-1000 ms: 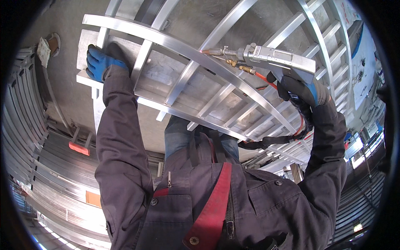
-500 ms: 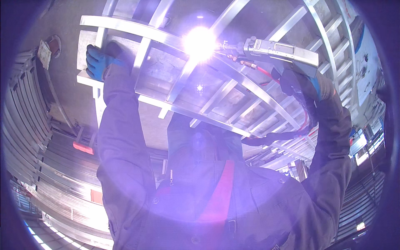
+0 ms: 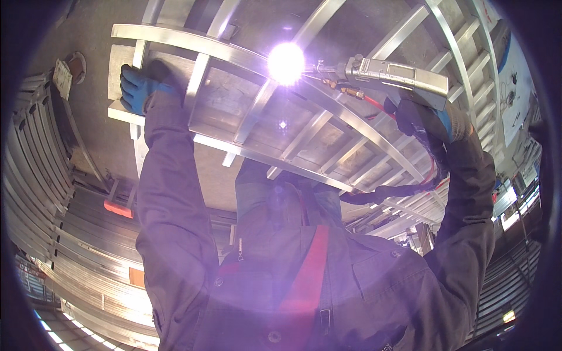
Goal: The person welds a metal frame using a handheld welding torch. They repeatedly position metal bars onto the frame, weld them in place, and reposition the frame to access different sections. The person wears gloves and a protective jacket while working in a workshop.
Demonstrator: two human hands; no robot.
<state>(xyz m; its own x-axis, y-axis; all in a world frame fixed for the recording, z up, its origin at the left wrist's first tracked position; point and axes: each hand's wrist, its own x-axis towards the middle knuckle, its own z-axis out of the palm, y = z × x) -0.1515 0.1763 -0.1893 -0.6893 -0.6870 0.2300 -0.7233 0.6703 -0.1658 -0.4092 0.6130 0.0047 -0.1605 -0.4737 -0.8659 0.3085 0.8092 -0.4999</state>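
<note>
My right hand (image 3: 430, 120), in a dark and blue glove, is closed round the handle of a silver welding torch (image 3: 392, 76). A bright arc (image 3: 286, 64) burns at the torch's tip, where a crossbar meets the curved rail of a silver metal frame (image 3: 257, 111). Glare hides the joint itself. My left hand (image 3: 139, 89), in a blue glove, lies on a flat metal plate (image 3: 120, 61) beside the frame's left end. Its fingers stretch toward the left, slightly bent, and part of the hand is in shadow.
A red hose (image 3: 374, 104) and a dark cable (image 3: 386, 192) run from the torch. Long metal bars (image 3: 99, 234) are stacked at the lower left, near a red block (image 3: 119, 209). More curved frame rails (image 3: 453, 47) stand at the upper right.
The arc and the torch tip have shifted slightly to the right along the frame. The purple glare has weakened. My left hand stays at the plate.
</note>
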